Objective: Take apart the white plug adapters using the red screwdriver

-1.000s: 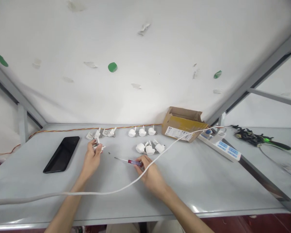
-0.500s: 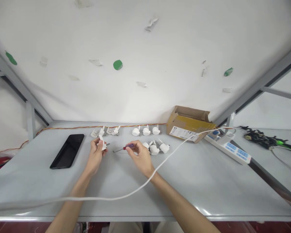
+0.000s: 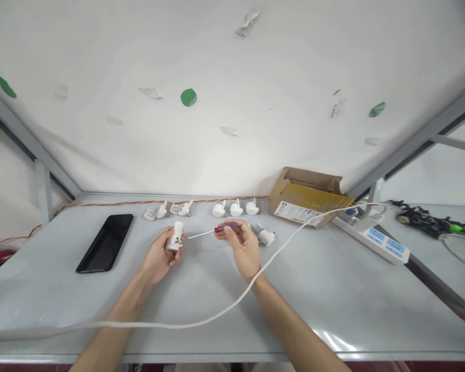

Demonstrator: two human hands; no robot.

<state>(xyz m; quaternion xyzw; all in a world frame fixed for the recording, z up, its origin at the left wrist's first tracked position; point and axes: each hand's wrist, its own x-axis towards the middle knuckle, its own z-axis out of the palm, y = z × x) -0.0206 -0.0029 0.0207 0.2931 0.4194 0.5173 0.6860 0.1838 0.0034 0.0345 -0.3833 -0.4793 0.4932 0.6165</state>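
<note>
Firmly, left hand (image 3: pixel 160 257) grips white plastic plug (image 3: pixel 175 236); right hand (image 3: pixel 243 247) pinches red-handled screwdriver (image 3: pixel 217 231)

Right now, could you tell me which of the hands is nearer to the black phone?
Left. The left hand holds a white plug just right of the black phone; the right hand, gripping a screwdriver, is farther right.

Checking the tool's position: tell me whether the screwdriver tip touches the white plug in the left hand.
Touching, as far as the head view shows: the screwdriver shaft runs from the right hand straight to the white plug held in the left hand, no gap visible.
</note>
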